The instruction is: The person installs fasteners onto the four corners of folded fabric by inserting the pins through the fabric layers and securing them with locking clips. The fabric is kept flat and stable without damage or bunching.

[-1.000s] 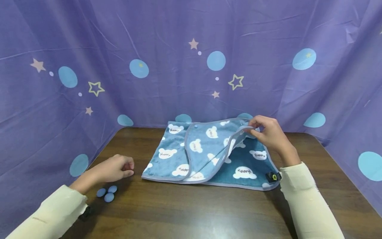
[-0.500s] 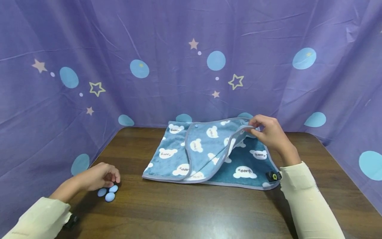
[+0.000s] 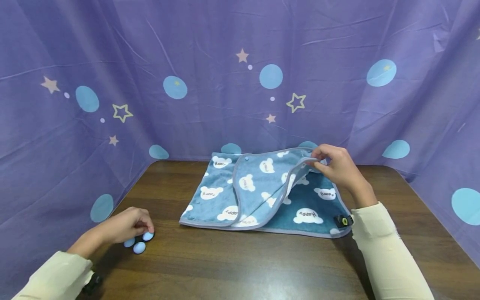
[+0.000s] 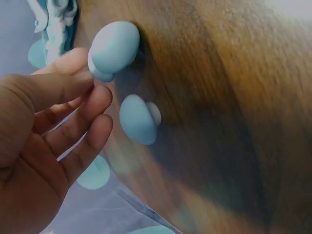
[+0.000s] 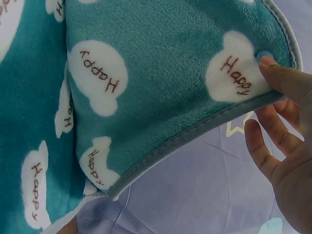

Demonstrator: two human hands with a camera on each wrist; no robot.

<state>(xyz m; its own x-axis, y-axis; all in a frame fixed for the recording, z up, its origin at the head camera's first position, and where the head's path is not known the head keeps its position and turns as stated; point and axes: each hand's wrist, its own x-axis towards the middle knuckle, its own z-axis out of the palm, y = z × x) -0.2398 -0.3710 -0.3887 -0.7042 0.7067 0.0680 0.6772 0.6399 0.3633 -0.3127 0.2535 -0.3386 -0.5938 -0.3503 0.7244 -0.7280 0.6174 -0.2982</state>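
Note:
A teal blanket (image 3: 210, 208) with white bear heads and grey-blue edging lies on the table, partly folded over. My right hand (image 3: 337, 168) pinches its lifted corner at the back right. In the right wrist view, the thumb presses a round blue clip head (image 5: 264, 56) at that corner. Another blue clip head (image 3: 246, 158) sits on the folded flap's far left corner. At front left, my left hand (image 3: 131, 225) pinches a light-blue mushroom-shaped quilt clip (image 3: 148, 236) between thumb and fingers. Two similar clips, one nearer (image 3: 139, 248) and one further left (image 3: 129, 242), lie beside it.
The brown wooden table (image 3: 225, 266) carries everything. A purple curtain (image 3: 210, 50) with stars and blue dots hangs right behind its back and side edges. A small black camera (image 3: 343, 221) is on the right wrist, close to the blanket's front right corner.
My left hand has moved back toward the clips and lowered onto them, nudging the pinched clip slightly right. My right hand stays at the blanket corner.

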